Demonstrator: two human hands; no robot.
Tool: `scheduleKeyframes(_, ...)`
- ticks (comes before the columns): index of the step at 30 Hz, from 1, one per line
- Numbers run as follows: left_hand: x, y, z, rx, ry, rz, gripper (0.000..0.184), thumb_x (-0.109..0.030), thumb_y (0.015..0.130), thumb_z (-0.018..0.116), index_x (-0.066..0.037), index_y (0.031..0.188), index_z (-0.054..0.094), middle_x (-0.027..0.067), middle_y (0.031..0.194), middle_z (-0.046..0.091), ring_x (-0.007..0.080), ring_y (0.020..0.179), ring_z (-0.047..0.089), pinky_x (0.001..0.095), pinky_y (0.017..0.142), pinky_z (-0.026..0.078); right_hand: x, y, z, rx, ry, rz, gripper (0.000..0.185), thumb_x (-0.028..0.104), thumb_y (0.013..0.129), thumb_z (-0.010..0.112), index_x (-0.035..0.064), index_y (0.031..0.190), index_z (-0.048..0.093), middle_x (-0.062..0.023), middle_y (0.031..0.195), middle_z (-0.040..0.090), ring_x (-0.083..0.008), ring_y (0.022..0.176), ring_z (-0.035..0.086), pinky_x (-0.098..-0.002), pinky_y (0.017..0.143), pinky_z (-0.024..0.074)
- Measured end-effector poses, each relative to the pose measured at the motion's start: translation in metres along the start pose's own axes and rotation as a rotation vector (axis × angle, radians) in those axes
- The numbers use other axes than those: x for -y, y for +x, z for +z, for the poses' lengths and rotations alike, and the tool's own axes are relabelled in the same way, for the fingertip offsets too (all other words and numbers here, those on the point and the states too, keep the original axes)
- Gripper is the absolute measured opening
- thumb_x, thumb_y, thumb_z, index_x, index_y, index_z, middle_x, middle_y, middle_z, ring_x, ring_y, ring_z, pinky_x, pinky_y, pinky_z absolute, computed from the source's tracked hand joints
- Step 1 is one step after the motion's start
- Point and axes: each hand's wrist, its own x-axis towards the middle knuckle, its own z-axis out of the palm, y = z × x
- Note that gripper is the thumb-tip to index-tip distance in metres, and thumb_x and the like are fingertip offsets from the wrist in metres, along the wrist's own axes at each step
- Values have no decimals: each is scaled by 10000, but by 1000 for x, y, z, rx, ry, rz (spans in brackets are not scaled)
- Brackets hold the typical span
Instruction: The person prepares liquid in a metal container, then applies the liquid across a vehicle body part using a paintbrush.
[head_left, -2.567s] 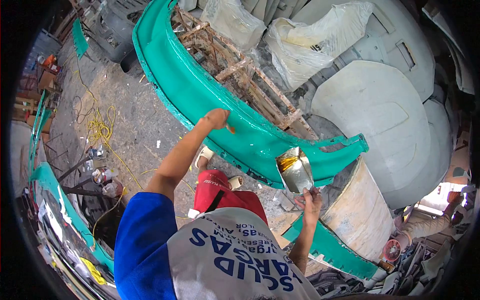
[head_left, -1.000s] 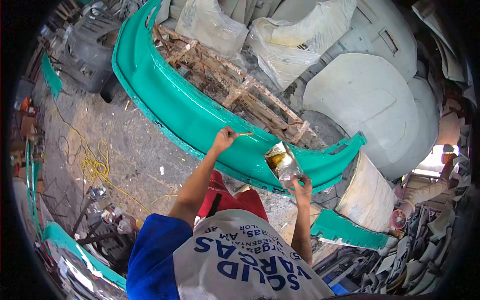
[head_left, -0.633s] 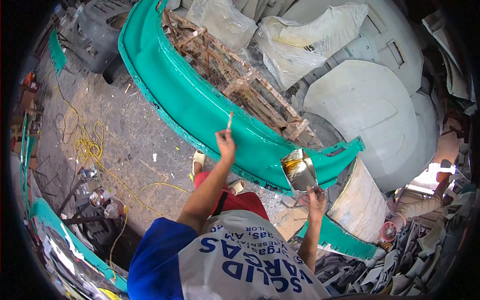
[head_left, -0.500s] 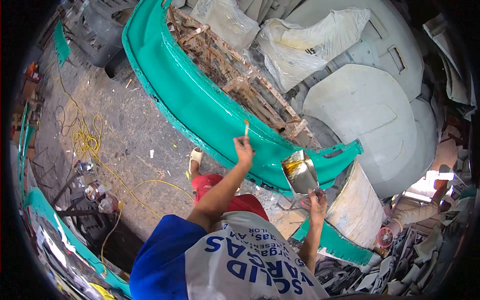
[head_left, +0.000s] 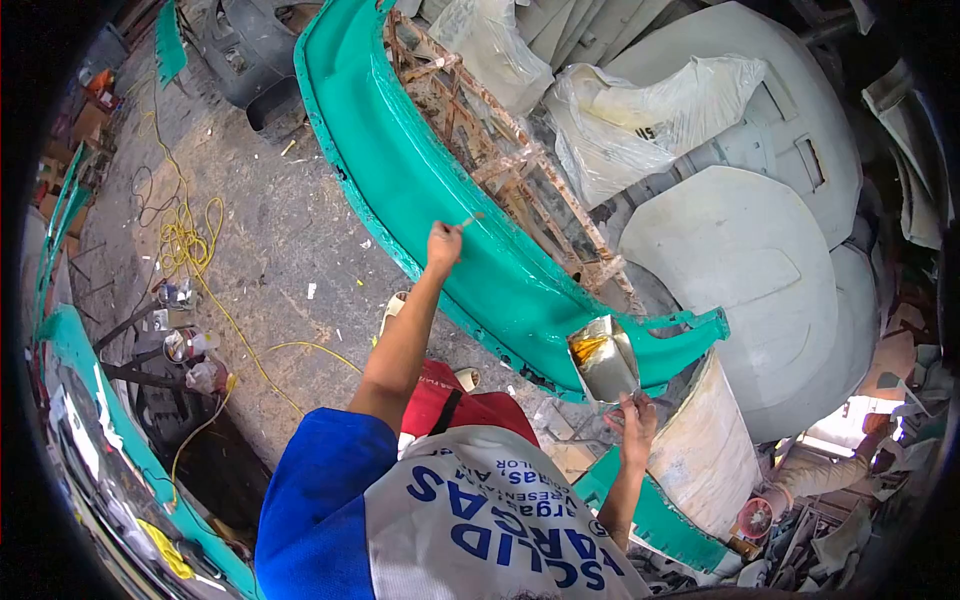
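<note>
My left hand (head_left: 443,247) is closed round the handle of a small paintbrush (head_left: 471,220). The brush slants to the right over the glossy inner face of a long, curved green bumper-shaped piece (head_left: 400,190); I cannot tell whether the bristles touch it. In my right hand (head_left: 632,425) is a shiny metallic container (head_left: 606,372), gripped at its near edge and tilted above the piece's right end. Amber liquid shows inside the container. The green piece looks wet along its middle and lies against a rusty metal frame (head_left: 515,165).
Plastic-wrapped parts (head_left: 650,120) and large grey panels (head_left: 730,260) stack up beyond the frame. A yellow cord (head_left: 190,240) coils on the floor at left. Another green piece (head_left: 110,390) stands at lower left. A pale curved sheet (head_left: 705,450) is at right.
My left hand has moved left and up along the green piece, and the brush has swung from upright to slanting right. The right hand still holds the container. The whole view has shifted slightly.
</note>
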Motion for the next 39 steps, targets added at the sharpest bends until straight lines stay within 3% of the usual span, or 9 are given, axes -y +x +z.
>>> scheduleKeyframes(2, 2, -2, -2, -426, 127, 345, 210, -173, 932, 592, 5, 957, 483, 213, 723, 634, 387, 650, 652, 495, 557, 493, -6, 1, -1, 8, -5, -9, 620, 246, 864, 736, -76, 1304, 440, -133, 1160, 548, -159, 790, 599, -328, 637, 604)
scheduleKeyframes(3, 4, -9, 4, -420, 126, 347, 210, -173, 932, 592, 5, 957, 483, 213, 723, 634, 387, 650, 652, 495, 557, 493, -9, 0, -2, 19, -14, -16, 650, 270, 872, 728, -71, 1331, 418, -133, 1169, 546, -154, 790, 594, -335, 647, 610)
scheduleKeyframes(9, 28, -97, 94, -178, 59, 125, 152, -113, 941, 521, -17, 1020, 434, 261, 777, 637, 469, 731, 636, 549, 648, 482, -2, -9, 1, 21, -19, -18, 651, 280, 861, 740, -74, 1317, 438, -115, 1103, 550, -156, 787, 599, -334, 648, 612)
scheduleKeyframes(13, 17, -132, 98, 17, 288, 163, 181, -93, 923, 522, -4, 1043, 419, 278, 798, 644, 474, 764, 643, 553, 678, 506, -4, -11, 1, 9, 9, 3, 646, 279, 860, 742, -77, 1309, 443, -112, 1100, 552, -155, 790, 597, -332, 647, 611)
scheduleKeyframes(15, 7, -133, 79, 283, 397, 276, 183, -96, 904, 539, 28, 1014, 463, 286, 825, 652, 465, 799, 651, 551, 719, 526, -7, -12, 2, 4, 36, -17, 655, 276, 856, 746, -78, 1312, 437, -111, 1100, 554, -154, 784, 596, -330, 646, 609)
scheduleKeyframes(26, -17, 7, 5, 208, 738, 482, 225, -110, 841, 617, 55, 988, 574, 250, 843, 676, 420, 788, 677, 496, 702, 563, -9, -29, 18, -76, 118, 57, 586, 214, 845, 750, -71, 1262, 453, -131, 1122, 534, -163, 775, 626, -337, 636, 613)
scheduleKeyframes(31, -41, 13, -35, -4, 878, 390, 372, -67, 906, 490, 72, 1249, 455, 224, 826, 668, 389, 747, 689, 481, 626, 573, 0, -45, 37, -136, 180, 68, 615, 218, 844, 749, -82, 1282, 440, -146, 1165, 536, -167, 782, 627, -337, 650, 618)
scheduleKeyframes(34, -4, -26, 13, 200, 1069, 591, 430, -93, 929, 439, 135, 1291, 396, 192, 822, 671, 350, 670, 685, 410, 561, 575, 3, -51, 43, -168, 179, 115, 648, 219, 844, 746, -95, 1308, 421, -159, 1174, 544, -173, 790, 630, -344, 658, 621)
scheduleKeyframes(39, -4, -104, 68, 482, 1012, 750, 419, -98, 897, 460, 142, 1241, 458, 193, 849, 679, 347, 648, 684, 439, 575, 571, 8, -54, 48, -177, 193, 120, 668, 192, 852, 735, -121, 1328, 385, -140, 1076, 553, -163, 772, 635, -350, 652, 627)
